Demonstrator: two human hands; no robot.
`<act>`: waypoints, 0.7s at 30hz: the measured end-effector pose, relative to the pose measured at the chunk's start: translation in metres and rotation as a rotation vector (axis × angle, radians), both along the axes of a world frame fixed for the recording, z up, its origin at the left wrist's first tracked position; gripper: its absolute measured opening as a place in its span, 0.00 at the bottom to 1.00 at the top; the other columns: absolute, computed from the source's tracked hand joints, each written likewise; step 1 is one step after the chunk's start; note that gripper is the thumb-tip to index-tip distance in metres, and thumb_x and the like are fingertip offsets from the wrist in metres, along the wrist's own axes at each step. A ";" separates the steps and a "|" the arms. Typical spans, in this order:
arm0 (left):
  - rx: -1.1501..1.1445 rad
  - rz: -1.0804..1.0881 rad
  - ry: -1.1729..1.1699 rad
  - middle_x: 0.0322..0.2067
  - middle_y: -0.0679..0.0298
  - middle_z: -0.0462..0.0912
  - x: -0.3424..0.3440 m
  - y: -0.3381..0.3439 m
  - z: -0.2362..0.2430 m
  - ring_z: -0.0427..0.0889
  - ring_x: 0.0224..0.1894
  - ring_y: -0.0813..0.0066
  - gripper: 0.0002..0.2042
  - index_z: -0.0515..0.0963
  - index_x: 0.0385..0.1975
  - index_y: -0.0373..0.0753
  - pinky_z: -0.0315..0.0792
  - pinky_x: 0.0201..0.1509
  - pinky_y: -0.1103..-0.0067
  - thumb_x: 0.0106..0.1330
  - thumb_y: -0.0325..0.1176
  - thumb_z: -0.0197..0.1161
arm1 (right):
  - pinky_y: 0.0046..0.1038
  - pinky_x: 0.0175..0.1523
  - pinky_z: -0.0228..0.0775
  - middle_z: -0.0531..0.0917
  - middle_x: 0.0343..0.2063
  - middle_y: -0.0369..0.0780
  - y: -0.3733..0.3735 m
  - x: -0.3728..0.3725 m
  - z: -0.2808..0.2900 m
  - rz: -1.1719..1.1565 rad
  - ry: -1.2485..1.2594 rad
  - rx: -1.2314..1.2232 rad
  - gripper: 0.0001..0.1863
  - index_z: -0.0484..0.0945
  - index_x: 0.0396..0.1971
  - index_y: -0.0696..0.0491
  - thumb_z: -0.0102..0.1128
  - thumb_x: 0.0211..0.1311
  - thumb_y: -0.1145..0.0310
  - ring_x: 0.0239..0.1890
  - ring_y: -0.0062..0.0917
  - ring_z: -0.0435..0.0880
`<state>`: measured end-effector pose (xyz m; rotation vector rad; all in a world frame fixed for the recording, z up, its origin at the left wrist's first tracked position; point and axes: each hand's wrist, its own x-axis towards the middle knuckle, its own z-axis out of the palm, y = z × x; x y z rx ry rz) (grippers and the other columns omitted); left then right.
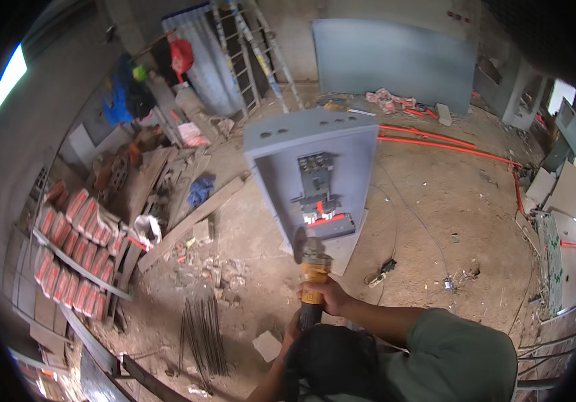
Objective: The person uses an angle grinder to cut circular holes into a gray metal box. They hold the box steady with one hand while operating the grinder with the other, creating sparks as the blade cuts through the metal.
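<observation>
A yellow and black angle grinder [315, 273] points away from me, with its disc [299, 242] close to the lower left edge of a grey metal electrical box [267, 181]. Whether disc and box touch, I cannot tell. My right hand [332, 296] is wrapped round the yellow body. Farther back, my left hand [292, 329] grips the black rear part, and a dark shape in front partly hides it. Inside the open-fronted box sits a dark circuit breaker [314, 175], with red and white parts below it. Several holes show in the box's top face.
Stacked red and white bags [80, 234] stand at left beside planks [190, 224]. Thin steel rods [202, 338] lie near my left arm. Orange conduits [445, 142] and a dark cable [422, 224] cross the dirt floor at right. Ladders [251, 50] lean at the back.
</observation>
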<state>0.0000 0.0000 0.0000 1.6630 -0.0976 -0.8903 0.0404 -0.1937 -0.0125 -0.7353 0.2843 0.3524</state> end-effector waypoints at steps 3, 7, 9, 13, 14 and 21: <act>-0.358 -0.046 -0.137 0.64 0.58 0.76 0.028 -0.085 -0.013 0.78 0.63 0.72 0.42 0.54 0.80 0.35 0.72 0.68 0.74 0.71 0.32 0.73 | 0.51 0.57 0.81 0.84 0.41 0.44 -0.100 0.019 0.024 -0.086 -0.060 0.164 0.22 0.73 0.57 0.51 0.67 0.65 0.70 0.46 0.40 0.87; -0.525 -0.262 -0.048 0.64 0.60 0.74 0.093 -0.172 -0.018 0.76 0.63 0.74 0.45 0.49 0.82 0.34 0.72 0.66 0.76 0.70 0.28 0.71 | 0.50 0.55 0.82 0.83 0.39 0.42 -0.201 0.048 0.011 -0.286 -0.077 0.208 0.20 0.73 0.54 0.51 0.64 0.62 0.72 0.43 0.38 0.86; -0.463 -0.382 -0.171 0.65 0.60 0.74 0.119 -0.200 -0.009 0.76 0.64 0.75 0.46 0.47 0.83 0.35 0.72 0.66 0.77 0.70 0.26 0.70 | 0.51 0.54 0.82 0.83 0.39 0.42 -0.229 0.054 0.006 -0.428 -0.032 0.234 0.20 0.73 0.54 0.50 0.64 0.62 0.72 0.42 0.38 0.86; -0.444 -0.570 -0.158 0.66 0.62 0.74 0.173 -0.234 -0.023 0.75 0.65 0.76 0.42 0.49 0.83 0.35 0.71 0.68 0.77 0.72 0.26 0.66 | 0.47 0.49 0.82 0.82 0.36 0.41 -0.259 0.079 0.029 -0.605 -0.080 0.294 0.16 0.75 0.49 0.52 0.63 0.62 0.72 0.38 0.37 0.85; -0.453 -0.585 -0.133 0.66 0.62 0.75 0.190 -0.237 -0.024 0.75 0.65 0.76 0.41 0.51 0.82 0.34 0.71 0.68 0.77 0.73 0.25 0.65 | 0.48 0.50 0.82 0.82 0.35 0.41 -0.264 0.091 0.030 -0.618 -0.102 0.310 0.17 0.74 0.50 0.49 0.61 0.62 0.73 0.37 0.36 0.85; -0.661 -0.500 0.308 0.60 0.56 0.83 0.267 -0.257 0.033 0.83 0.61 0.70 0.30 0.64 0.76 0.33 0.77 0.66 0.72 0.77 0.29 0.63 | 0.47 0.48 0.82 0.81 0.34 0.40 -0.289 0.170 0.041 -0.755 -0.106 0.199 0.16 0.73 0.48 0.47 0.61 0.61 0.72 0.36 0.34 0.84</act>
